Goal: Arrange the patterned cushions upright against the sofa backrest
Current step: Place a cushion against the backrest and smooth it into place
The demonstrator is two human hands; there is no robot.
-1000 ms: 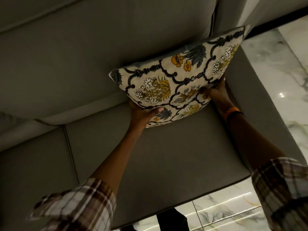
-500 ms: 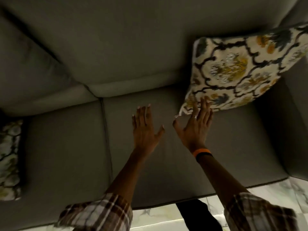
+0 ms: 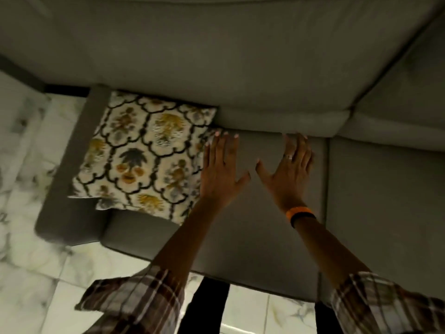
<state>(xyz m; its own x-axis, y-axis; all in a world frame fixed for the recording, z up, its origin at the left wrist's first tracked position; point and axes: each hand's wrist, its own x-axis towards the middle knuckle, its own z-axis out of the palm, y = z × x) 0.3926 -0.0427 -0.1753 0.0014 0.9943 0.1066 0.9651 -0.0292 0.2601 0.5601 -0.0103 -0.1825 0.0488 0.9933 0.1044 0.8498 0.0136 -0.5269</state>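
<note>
At the left end of the sofa seat (image 3: 252,237), hard by the armrest (image 3: 69,169), the patterned cushion (image 3: 144,157) lies flat on its back, its top edge touching the backrest (image 3: 216,68). The left hand (image 3: 220,169) is spread and grasping nothing, its outer edge at the cushion's right border. The right hand (image 3: 287,172), likewise released and flat, sits farther right over bare seat. The cushion lies leftward of both; the left hand is nearer, so it would likely lead in tipping it upright.
</note>
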